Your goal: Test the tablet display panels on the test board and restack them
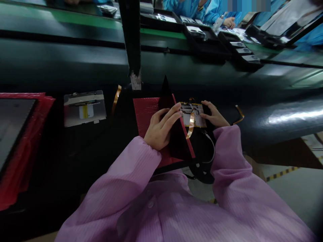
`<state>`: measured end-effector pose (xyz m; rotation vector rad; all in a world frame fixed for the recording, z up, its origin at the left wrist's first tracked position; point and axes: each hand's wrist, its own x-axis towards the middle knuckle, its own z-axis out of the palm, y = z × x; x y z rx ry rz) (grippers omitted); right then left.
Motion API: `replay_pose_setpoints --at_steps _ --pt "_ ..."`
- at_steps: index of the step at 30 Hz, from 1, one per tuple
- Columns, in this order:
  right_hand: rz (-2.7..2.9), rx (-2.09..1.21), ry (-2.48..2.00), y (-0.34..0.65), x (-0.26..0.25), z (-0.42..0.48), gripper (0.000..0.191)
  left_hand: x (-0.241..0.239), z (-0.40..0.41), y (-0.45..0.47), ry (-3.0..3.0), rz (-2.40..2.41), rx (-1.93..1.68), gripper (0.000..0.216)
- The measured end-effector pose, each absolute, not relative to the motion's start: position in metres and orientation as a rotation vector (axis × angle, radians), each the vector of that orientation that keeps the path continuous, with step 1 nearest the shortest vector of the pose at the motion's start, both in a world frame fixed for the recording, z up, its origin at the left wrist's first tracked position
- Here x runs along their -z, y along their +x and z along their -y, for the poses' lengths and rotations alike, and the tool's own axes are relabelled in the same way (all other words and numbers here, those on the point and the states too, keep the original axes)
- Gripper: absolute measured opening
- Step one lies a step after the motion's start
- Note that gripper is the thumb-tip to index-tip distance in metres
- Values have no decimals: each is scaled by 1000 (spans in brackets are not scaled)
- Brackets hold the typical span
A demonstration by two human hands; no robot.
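Flat assembly: I am seeing this pale, taped assembly lying between the two hands, its left side running in behind the tilted dark panel's red edge.
Copper ribbon: a ribbon is hanging across the assembly's face and reaching down past its lower edge.
Right fingers: the right hand is keeping thumb and forefinger parted, both tips meeting the assembly's right side, the forefinger at the upper corner; I am not managing to tell whether they are gripping.
Left fingers: the left hand is stretching its fingers over the dark panel, tips reaching the red edge just beside the assembly; with the thumb's contact unclear, I cannot tell if they are pinching.
Red sheet: it is lying beneath the left hand and the panel.
Counter, left: on the black counter I am finding a loose ribbon, a grey plate, then a dark screen resting on red wrap.
Right side: another ribbon is lying near the right sleeve.
Far side: black trays are holding pale parts, and blue-sleeved co-workers are standing beyond.
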<state>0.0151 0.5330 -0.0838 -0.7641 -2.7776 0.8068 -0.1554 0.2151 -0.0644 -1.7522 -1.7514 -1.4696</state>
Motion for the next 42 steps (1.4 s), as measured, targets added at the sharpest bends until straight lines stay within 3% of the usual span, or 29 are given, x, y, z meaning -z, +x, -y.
replay_pose_setpoints --at_steps 15,22,34,42 --pt "2778 -864 -792 15 82 -532 67 63 -216 -155 -1732 1728 1452 67" --pt "2553 -788 -870 8 92 -527 49 63 -214 -157 -1750 1715 1432 70" --pt "2537 -710 -829 9 94 -528 42 66 -213 -160 -1749 1695 1439 77" --pt "2660 -695 -780 12 93 -528 48 65 -213 -161 -1733 1682 1427 76"
